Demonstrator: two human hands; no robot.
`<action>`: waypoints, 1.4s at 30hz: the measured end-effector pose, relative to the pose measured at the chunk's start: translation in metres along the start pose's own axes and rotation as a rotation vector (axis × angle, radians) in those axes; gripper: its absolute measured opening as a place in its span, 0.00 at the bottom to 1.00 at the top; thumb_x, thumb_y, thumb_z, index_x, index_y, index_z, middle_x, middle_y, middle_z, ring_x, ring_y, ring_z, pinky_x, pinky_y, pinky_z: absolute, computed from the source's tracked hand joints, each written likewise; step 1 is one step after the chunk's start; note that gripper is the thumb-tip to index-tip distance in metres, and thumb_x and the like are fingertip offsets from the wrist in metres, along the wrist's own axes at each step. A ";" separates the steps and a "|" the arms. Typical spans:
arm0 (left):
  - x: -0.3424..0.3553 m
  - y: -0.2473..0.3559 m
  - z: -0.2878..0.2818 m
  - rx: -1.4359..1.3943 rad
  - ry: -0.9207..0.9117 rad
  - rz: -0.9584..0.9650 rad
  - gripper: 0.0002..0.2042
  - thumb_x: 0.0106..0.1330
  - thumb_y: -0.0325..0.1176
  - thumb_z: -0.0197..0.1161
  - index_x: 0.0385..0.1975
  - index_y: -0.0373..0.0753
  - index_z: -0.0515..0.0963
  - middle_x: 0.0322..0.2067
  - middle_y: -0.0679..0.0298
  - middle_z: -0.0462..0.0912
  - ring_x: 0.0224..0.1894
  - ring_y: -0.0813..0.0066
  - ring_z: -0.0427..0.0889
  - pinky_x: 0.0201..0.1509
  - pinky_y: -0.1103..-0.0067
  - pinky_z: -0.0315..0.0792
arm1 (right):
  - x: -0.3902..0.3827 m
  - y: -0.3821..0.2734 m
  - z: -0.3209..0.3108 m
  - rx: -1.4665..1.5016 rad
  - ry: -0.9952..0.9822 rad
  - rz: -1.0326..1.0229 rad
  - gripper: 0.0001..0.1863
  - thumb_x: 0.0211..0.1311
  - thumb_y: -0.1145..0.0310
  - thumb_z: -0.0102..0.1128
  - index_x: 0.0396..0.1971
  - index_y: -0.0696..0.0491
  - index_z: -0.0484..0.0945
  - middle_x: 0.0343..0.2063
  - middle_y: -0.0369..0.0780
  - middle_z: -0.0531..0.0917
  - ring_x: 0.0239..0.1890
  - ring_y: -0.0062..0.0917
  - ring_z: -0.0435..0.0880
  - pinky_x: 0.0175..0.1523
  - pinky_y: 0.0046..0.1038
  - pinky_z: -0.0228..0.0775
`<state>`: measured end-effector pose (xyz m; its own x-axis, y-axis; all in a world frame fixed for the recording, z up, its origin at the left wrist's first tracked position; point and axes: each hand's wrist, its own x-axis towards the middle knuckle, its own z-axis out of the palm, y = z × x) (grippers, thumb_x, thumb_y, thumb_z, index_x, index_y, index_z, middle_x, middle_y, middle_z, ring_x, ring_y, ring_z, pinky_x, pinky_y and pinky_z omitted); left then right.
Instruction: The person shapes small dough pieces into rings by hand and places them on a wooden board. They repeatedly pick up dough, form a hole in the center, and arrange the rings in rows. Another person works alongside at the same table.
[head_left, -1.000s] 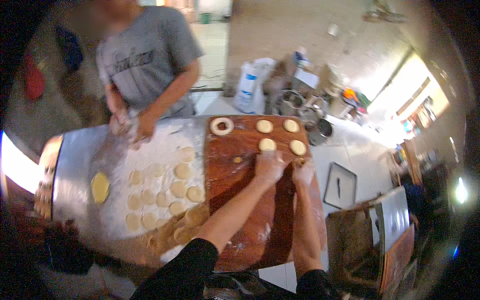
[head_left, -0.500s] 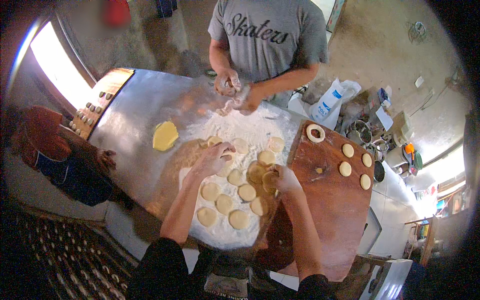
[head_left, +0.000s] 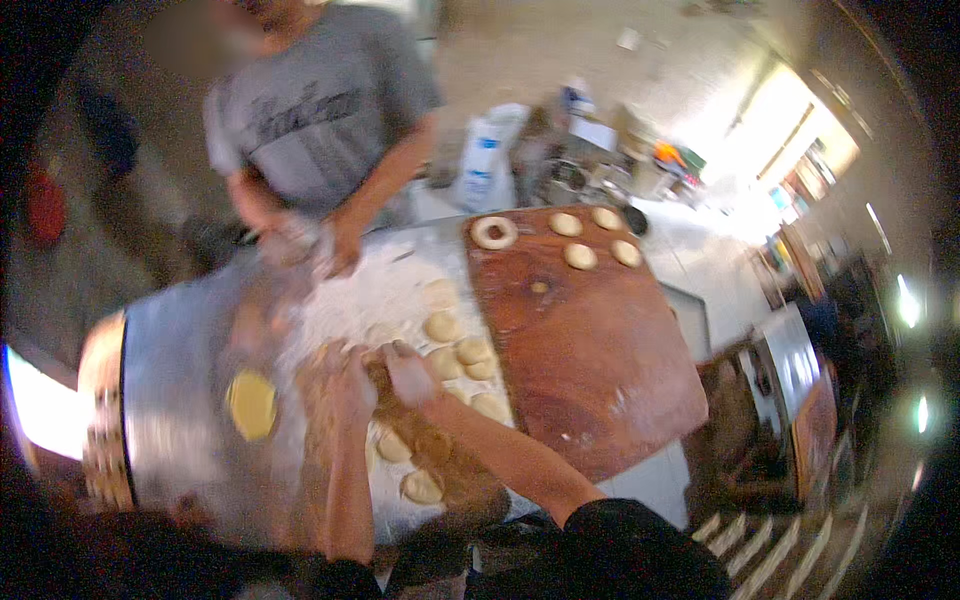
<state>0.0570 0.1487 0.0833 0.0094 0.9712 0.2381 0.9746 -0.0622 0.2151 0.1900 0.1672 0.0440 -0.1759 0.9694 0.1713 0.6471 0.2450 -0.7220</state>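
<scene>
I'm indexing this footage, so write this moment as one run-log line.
left hand: near dough rounds, grip blurred | right hand: beside left hand, grip blurred | wooden board: four dough discs, one dough ring

Left hand, bare: is sitting just left of the right hand, its fingers pointing away from the body. Right hand, bare: is angling forward and leftward toward its mate. Left forearm: is running almost straight back from its hand. Right forearm: is slanting back and rightward from its wrist. Finger closure, both hands: blurring beyond telling.
</scene>
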 end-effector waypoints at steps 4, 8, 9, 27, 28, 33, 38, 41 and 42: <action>-0.017 0.023 0.023 -0.137 0.180 0.211 0.12 0.64 0.31 0.60 0.47 0.44 0.80 0.50 0.58 0.82 0.54 0.52 0.79 0.62 0.58 0.70 | -0.014 0.023 -0.046 0.797 -0.006 0.573 0.13 0.74 0.59 0.52 0.36 0.52 0.78 0.22 0.37 0.79 0.25 0.28 0.80 0.30 0.33 0.72; -0.033 0.060 0.045 -0.418 0.117 0.289 0.14 0.61 0.20 0.60 0.46 0.41 0.77 0.53 0.54 0.75 0.56 0.50 0.73 0.61 0.59 0.68 | -0.076 0.099 -0.109 1.880 0.077 0.842 0.14 0.74 0.54 0.53 0.29 0.45 0.75 0.19 0.30 0.73 0.18 0.20 0.71 0.24 0.27 0.66; -0.041 0.072 0.046 -0.428 0.081 0.303 0.14 0.61 0.20 0.60 0.46 0.40 0.77 0.52 0.54 0.75 0.55 0.51 0.74 0.60 0.59 0.68 | -0.101 0.119 -0.135 2.014 0.007 0.613 0.13 0.74 0.54 0.53 0.30 0.44 0.77 0.20 0.31 0.76 0.20 0.22 0.74 0.27 0.27 0.70; -0.112 0.255 0.051 -0.451 -0.050 0.156 0.07 0.63 0.22 0.60 0.39 0.36 0.80 0.44 0.53 0.79 0.48 0.53 0.79 0.54 0.62 0.73 | -0.313 0.261 -0.453 1.318 1.222 0.359 0.06 0.73 0.66 0.51 0.32 0.46 0.73 0.18 0.27 0.68 0.14 0.12 0.65 0.15 0.21 0.62; -0.116 0.263 0.055 -0.424 0.001 0.173 0.08 0.63 0.22 0.60 0.40 0.36 0.80 0.45 0.53 0.78 0.49 0.52 0.78 0.55 0.61 0.72 | -0.335 0.261 -0.494 1.373 1.270 0.291 0.06 0.73 0.67 0.51 0.32 0.46 0.73 0.17 0.26 0.66 0.13 0.11 0.64 0.14 0.21 0.60; -0.144 0.329 0.085 -0.099 0.077 0.360 0.23 0.64 0.41 0.65 0.57 0.39 0.74 0.61 0.46 0.71 0.64 0.46 0.70 0.69 0.52 0.61 | -0.284 0.254 -0.481 0.394 1.649 0.168 0.07 0.75 0.66 0.48 0.40 0.51 0.75 0.22 0.30 0.72 0.20 0.14 0.71 0.21 0.21 0.66; -0.144 0.402 0.112 -0.347 -0.220 0.913 0.24 0.67 0.47 0.62 0.61 0.46 0.73 0.65 0.48 0.68 0.71 0.44 0.62 0.74 0.48 0.53 | -0.263 0.304 -0.435 1.165 1.063 0.222 0.12 0.74 0.65 0.51 0.47 0.56 0.76 0.25 0.33 0.73 0.26 0.19 0.74 0.27 0.22 0.68; -0.123 0.387 0.117 -0.296 -0.225 0.770 0.25 0.68 0.48 0.62 0.64 0.50 0.72 0.69 0.49 0.65 0.72 0.44 0.60 0.75 0.48 0.52 | -0.346 0.335 -0.544 1.488 0.717 -0.129 0.16 0.73 0.65 0.52 0.51 0.59 0.77 0.27 0.34 0.74 0.30 0.22 0.75 0.30 0.24 0.70; -0.112 0.372 0.118 -0.251 -0.174 0.720 0.26 0.69 0.49 0.60 0.65 0.50 0.71 0.71 0.48 0.62 0.73 0.42 0.60 0.75 0.49 0.52 | -0.368 0.338 -0.575 1.211 0.960 0.034 0.15 0.71 0.66 0.53 0.50 0.59 0.77 0.24 0.32 0.71 0.24 0.19 0.71 0.26 0.21 0.64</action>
<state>0.4450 0.0443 0.0251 0.6754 0.6925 0.2533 0.6354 -0.7209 0.2766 0.9003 -0.0977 0.1220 0.6600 0.7355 0.1532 -0.4106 0.5239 -0.7463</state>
